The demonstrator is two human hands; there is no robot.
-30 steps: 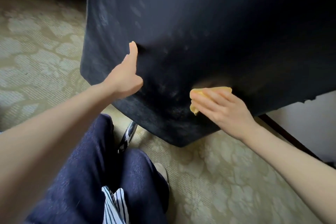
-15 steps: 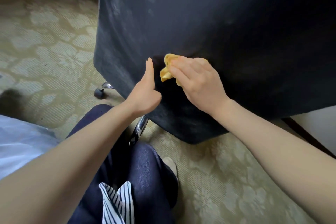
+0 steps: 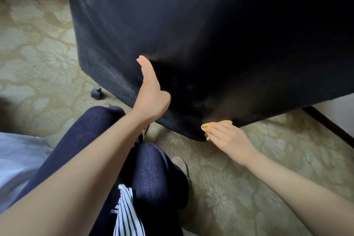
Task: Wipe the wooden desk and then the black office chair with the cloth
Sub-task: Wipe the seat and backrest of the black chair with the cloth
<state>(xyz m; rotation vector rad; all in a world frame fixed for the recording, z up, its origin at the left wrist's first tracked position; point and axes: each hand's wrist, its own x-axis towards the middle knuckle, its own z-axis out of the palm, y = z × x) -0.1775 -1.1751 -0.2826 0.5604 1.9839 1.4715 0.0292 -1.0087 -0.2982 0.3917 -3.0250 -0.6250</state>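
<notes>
The broad black upholstered chair back [image 3: 210, 44] walls off the upper view. Open patterned beige carpet [image 3: 277, 168] lies left of its left edge and under its lower right edge. A small black caster [image 3: 96, 93] sits near its lower left corner, dark blue trousered knees [image 3: 92, 130] crowd the space beneath, and what seems a dark skirting board [image 3: 329, 126] bounds the right.

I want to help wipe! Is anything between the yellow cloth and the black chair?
Nothing visible is. The right hand presses the cloth straight onto the chair near its bottom edge; the left hand rests on it higher up.
</notes>
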